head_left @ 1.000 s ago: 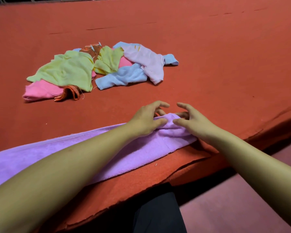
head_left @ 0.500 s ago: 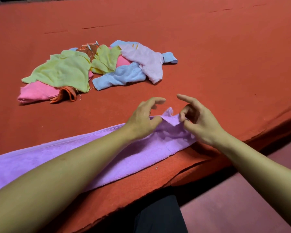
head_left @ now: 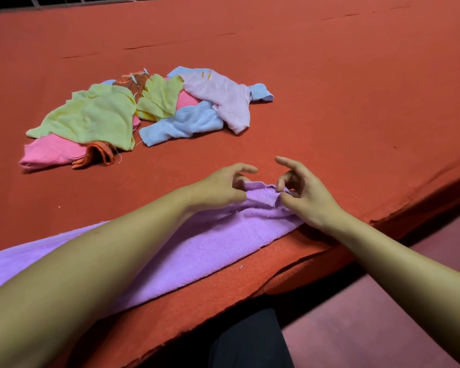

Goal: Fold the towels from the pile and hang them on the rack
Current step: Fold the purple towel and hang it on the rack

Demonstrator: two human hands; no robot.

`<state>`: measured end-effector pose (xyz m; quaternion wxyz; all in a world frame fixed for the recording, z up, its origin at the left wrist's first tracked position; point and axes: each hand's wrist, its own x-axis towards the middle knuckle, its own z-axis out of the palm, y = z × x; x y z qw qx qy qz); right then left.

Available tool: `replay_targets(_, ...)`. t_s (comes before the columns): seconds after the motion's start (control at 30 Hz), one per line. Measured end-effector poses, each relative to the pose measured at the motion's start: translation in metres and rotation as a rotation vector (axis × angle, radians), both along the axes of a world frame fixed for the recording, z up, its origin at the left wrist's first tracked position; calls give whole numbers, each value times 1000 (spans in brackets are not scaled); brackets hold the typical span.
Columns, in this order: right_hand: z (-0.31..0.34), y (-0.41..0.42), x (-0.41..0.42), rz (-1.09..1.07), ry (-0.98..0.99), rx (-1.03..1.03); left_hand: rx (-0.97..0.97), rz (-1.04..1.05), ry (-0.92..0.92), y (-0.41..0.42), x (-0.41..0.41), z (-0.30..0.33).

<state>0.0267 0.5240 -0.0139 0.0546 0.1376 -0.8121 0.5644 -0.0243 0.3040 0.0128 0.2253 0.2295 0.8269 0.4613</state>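
a purple towel (head_left: 197, 251) is laid in a long folded strip along the near edge of the bench (head_left: 329, 102), which is covered in red felt. the strip is partly hidden under the left forearm and is cut off by the left border of the view. its right end is gathered and lifted slightly between the two hands. that end is pinched by the left hand (head_left: 221, 188) between thumb and curled fingers, while the index finger is held out above the cloth. the same end is pinched from the other side by the right hand (head_left: 306, 193), with the thumb pressed on the towel's edge, the middle fingers curled in and the index finger raised. the two hands are set close together, with only a small ridge of cloth between them. further back on the bench, well apart from the hands, a loose pile (head_left: 144, 112) of towels is seen: a yellow-green towel (head_left: 93, 118) is spread over a pink towel (head_left: 51, 151), an orange cloth (head_left: 101, 155) is tucked at its near edge, a light blue towel (head_left: 181, 123) is stretched toward the front, and a pale pink towel (head_left: 223, 96) is draped over the right side. a dark garment (head_left: 250, 341) is visible below the bench edge. a metal rail (head_left: 37, 2) is glimpsed at the top left corner.
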Motion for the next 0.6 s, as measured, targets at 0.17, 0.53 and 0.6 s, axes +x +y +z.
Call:
replay_targets(0.17,-4,-4,-2,25,25,17,-1,89,161,3,-3,-7)
replay_targets(0.53,1,-5,-15,-114,143,-15,144,254,46,14,-17,7)
replay_targets(0.6,0,-8,-17,-114,160,-16,124,239,92,17,-18,12)
